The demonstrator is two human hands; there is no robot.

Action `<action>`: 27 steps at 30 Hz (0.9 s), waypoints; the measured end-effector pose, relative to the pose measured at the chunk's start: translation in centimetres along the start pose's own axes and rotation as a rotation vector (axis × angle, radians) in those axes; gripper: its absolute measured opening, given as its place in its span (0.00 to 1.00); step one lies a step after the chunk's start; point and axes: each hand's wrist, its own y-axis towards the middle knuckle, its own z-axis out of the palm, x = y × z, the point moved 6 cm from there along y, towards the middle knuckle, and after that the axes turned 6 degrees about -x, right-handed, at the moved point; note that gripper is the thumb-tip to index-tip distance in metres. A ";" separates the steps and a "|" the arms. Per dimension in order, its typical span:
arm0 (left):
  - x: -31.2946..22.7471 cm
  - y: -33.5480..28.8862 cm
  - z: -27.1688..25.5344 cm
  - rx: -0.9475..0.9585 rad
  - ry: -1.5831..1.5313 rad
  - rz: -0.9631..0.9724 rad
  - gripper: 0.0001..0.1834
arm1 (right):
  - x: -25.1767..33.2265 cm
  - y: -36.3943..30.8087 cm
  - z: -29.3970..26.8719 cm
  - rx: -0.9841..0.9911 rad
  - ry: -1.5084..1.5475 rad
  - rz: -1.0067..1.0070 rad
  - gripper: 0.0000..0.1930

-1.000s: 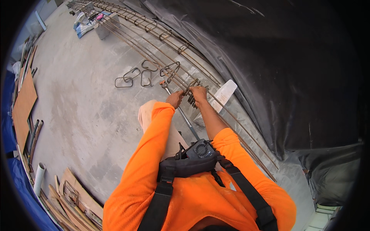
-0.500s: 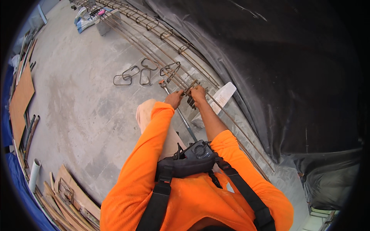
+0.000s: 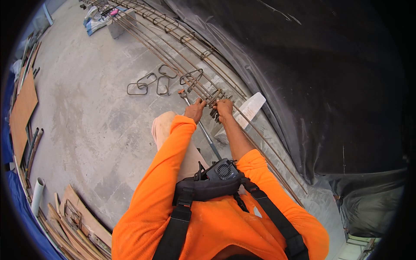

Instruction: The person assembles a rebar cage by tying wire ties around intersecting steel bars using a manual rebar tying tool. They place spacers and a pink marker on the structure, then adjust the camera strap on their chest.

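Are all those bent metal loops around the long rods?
No, a few metal loops lie on the grey floor, left of the long rods.

- Floor (image 3: 97,110): grey concrete, brown staining left of centre.
- Centre: four loops (image 3: 163,86), lying loose, some overlapping.
- Right of loops: orange-headed tool (image 3: 210,140), lying lengthwise.
- Far: grey block (image 3: 119,30); bag (image 3: 92,25) to its left.
- Near left: boards (image 3: 84,212), heaped.

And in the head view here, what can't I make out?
All in the head view:
Right hand: its own back hides how most fingers are placed.
Left hand: whether it touches the rods is too small to tell.
Tool: its near end is behind the chest pack.
Rods: their far ends are too small.
Black sheet: it hides whatever lies behind.
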 end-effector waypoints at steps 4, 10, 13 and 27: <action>0.2 0.0 0.1 -0.063 -0.155 0.057 0.15 | 0.5 -0.1 0.2 0.088 -0.069 -0.063 0.07; -0.2 0.1 0.0 -0.079 -0.215 0.057 0.10 | 0.7 -0.6 0.2 0.088 -0.003 -0.014 0.07; -0.3 0.3 -0.2 -0.062 -0.177 0.043 0.11 | 0.6 -0.3 0.2 0.050 -0.055 -0.019 0.07; -1.4 -0.1 -1.0 -0.155 -0.131 0.038 0.13 | 0.6 0.8 0.2 0.046 -0.013 0.014 0.07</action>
